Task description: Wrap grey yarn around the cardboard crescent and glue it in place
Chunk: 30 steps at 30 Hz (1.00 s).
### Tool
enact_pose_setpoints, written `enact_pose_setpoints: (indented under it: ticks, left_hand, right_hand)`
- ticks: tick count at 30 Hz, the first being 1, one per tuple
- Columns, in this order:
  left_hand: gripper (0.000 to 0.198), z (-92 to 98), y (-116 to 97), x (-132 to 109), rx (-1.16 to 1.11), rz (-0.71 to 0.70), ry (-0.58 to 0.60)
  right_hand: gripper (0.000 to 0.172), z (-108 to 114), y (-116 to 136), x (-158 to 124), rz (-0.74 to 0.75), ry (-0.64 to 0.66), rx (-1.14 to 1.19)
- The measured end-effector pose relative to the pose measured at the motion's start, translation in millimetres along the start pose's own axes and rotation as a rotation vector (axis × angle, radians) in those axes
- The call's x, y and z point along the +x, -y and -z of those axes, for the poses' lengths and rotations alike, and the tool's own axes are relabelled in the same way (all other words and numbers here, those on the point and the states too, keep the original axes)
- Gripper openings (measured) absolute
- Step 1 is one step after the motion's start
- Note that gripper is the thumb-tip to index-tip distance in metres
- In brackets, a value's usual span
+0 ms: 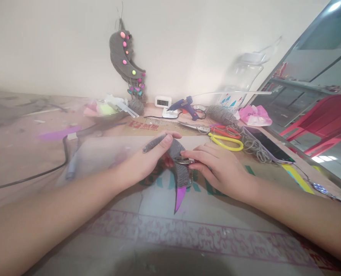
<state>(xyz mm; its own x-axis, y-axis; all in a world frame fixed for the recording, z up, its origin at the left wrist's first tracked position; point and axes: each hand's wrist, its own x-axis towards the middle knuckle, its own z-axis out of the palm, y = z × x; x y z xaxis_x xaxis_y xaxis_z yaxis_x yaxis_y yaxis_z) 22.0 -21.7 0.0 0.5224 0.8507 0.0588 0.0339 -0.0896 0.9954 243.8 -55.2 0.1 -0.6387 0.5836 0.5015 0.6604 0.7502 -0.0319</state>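
Note:
A crescent-shaped piece (178,174), wrapped in grey yarn with its purple tip bare, lies on the cardboard sheet (158,226) in front of me. My left hand (147,159) is closed on its upper grey end, thumb on top. My right hand (216,165) is closed on a small pair of metal scissors (184,160), whose blades touch the grey wrapping at the middle of the crescent.
Behind lie yellow scissors (226,141), orange scissors (224,131), a blue glue gun (184,105), a heap of grey yarn (222,114), a phone (269,145) and a small clock (163,102). A finished grey crescent with coloured pompoms (124,57) hangs on the wall. A black cable (55,165) runs at left.

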Motion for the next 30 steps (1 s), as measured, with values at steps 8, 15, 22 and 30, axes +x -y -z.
enact_pose_setpoints:
  ticks: [8,15,22,30]
  left_hand:
    - [0.044,0.6,0.5,-3.3,0.015,0.032,0.007]
    - [0.04,-1.5,-2.4,-0.6,0.032,0.012,-0.023]
    - [0.041,0.6,-0.9,1.5,0.142,0.034,-0.087]
    - [0.036,1.9,-8.3,3.4,0.193,-0.042,-0.043]
  right_hand:
    - [0.027,0.2,-0.4,0.8,0.028,0.022,0.028]
    - [0.026,0.5,-1.5,-1.8,-0.042,-0.023,0.096]
    - [0.038,3.0,7.1,12.3,-0.469,-0.035,0.361]
    - [0.027,4.2,-3.0,24.8,-0.534,0.122,0.522]
